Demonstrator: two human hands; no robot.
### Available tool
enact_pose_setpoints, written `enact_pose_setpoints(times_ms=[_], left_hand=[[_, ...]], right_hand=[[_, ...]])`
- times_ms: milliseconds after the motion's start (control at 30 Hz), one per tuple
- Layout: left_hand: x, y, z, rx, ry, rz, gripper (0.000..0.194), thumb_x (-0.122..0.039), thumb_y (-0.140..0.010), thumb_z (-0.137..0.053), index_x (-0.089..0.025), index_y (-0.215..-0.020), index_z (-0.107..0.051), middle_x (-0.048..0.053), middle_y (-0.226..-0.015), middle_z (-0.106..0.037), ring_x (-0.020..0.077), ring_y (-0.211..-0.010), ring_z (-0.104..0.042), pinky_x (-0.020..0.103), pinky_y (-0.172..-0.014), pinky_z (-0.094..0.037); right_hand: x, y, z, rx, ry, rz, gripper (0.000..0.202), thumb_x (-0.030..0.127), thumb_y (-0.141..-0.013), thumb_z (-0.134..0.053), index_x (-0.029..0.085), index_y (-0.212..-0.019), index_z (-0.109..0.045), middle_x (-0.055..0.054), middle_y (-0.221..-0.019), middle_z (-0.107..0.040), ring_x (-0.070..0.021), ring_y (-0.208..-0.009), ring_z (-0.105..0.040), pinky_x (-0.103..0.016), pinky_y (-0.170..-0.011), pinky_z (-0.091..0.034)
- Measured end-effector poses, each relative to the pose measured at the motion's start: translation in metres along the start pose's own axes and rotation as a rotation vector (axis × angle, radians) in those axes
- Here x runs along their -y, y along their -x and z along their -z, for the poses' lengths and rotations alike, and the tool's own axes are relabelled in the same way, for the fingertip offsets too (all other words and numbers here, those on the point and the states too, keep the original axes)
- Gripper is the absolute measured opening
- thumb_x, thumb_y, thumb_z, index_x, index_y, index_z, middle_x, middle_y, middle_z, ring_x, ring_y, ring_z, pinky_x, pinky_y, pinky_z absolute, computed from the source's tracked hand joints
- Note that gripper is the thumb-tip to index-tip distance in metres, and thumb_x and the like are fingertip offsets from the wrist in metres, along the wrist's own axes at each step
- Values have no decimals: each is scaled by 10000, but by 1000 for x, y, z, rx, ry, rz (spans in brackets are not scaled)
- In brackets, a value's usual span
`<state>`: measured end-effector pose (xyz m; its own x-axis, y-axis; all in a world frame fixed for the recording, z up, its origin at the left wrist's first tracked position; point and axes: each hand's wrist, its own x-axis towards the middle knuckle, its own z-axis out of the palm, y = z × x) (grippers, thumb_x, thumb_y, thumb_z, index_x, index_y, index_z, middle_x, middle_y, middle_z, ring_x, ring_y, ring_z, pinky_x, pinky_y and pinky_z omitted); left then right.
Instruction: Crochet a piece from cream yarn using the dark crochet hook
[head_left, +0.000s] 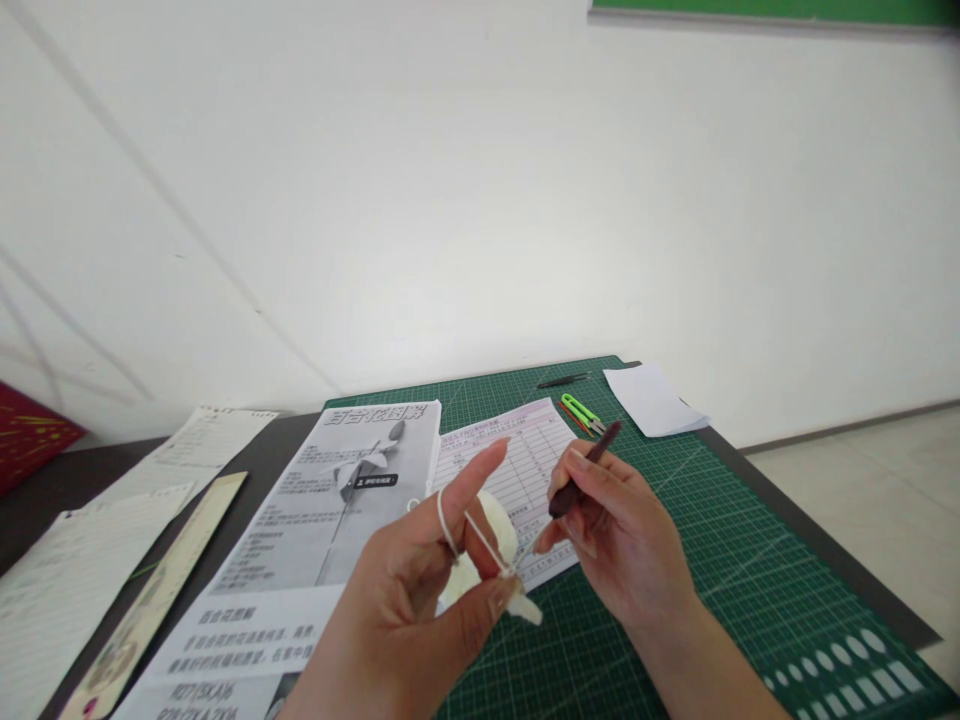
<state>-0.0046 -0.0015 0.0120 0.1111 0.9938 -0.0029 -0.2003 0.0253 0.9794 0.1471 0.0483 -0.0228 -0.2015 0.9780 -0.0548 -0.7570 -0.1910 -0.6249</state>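
Observation:
My left hand [420, 590] pinches a small piece of white crochet [526, 608] between thumb and fingers. White yarn [444, 522] loops round its raised index finger and runs down to the piece. In my right hand [622, 530] is a crochet hook [585, 470] with a dark brown handle, gripped like a pen. Its thin tip points down-left at the white piece; whether it sits inside a stitch I cannot tell. Behind my left fingers lies a pale, cream ball of yarn [491, 520], partly hidden.
A green cutting mat [720, 540] covers much of the table. Printed sheets [292, 530] and a pattern table sheet [525, 450] lie on it. Beyond are green thread snips [581, 412], black tweezers [562, 381] and white paper [649, 400]. A ruler [165, 590] and handwritten pages [90, 560] lie left.

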Motion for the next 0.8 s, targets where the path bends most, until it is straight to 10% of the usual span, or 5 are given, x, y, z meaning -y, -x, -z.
enact_pose_setpoints(times_ms=[467,800], left_hand=[[5,-4,9,138,21,-34,479,-190,-785,-706,-374,-1221,-635,-38,-728,-585,116,-747,-575,272,-835,-480],[4,-5,-6,-92,113,-65,490,-195,-747,-746,-378,-1192,-654,-44,-696,-547,65,-635,-498,146,-618,-424]], right_hand=[[-7,-4,2,31,-39,-162,230,238,-768,-710,103,-595,-641,33,-399,-576,-41,-301,-488,-150,-329,-522],[-12,5,0,61,-147,-69,178,270,-767,-757,114,-709,-693,3,-486,-669,-59,-369,-579,-170,-426,-573]])
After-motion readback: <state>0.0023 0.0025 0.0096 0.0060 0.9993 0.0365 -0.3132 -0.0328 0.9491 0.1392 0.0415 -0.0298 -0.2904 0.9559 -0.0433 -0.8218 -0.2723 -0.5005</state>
